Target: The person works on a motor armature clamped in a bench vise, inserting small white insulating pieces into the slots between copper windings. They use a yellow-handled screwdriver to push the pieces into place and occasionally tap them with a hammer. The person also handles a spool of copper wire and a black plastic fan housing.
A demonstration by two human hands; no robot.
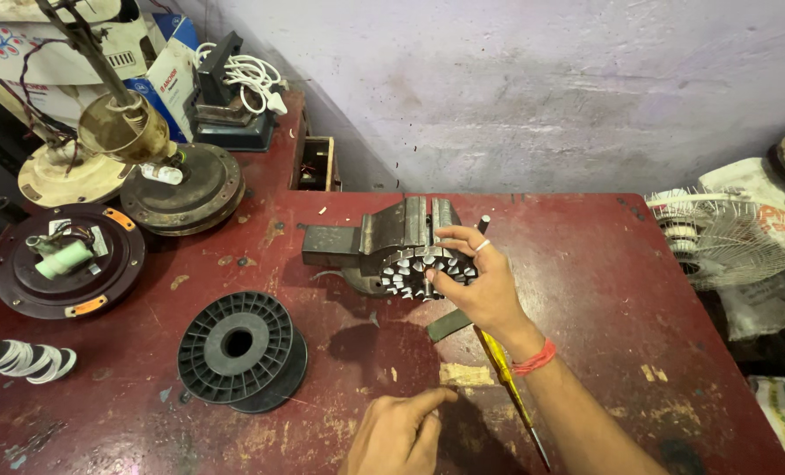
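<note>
the toothed stator core (419, 269) is gripped by the fingers of the right hand (483, 283), closed around its rim, at the jaws of the bench vise (384, 239) in the middle of the red table (604, 281). it is best held square to the jaws, with fingertips kept clear of the gap. the left hand (399, 431) is rested on the table near the front edge, loosely curled, nothing held. the core is seen as a round stack of grey metal teeth, dull and worn. a yellow-handled screwdriver (509, 387) is laid just beside the right wrist; a black spool (239, 349) is set well apart to the left.
</note>
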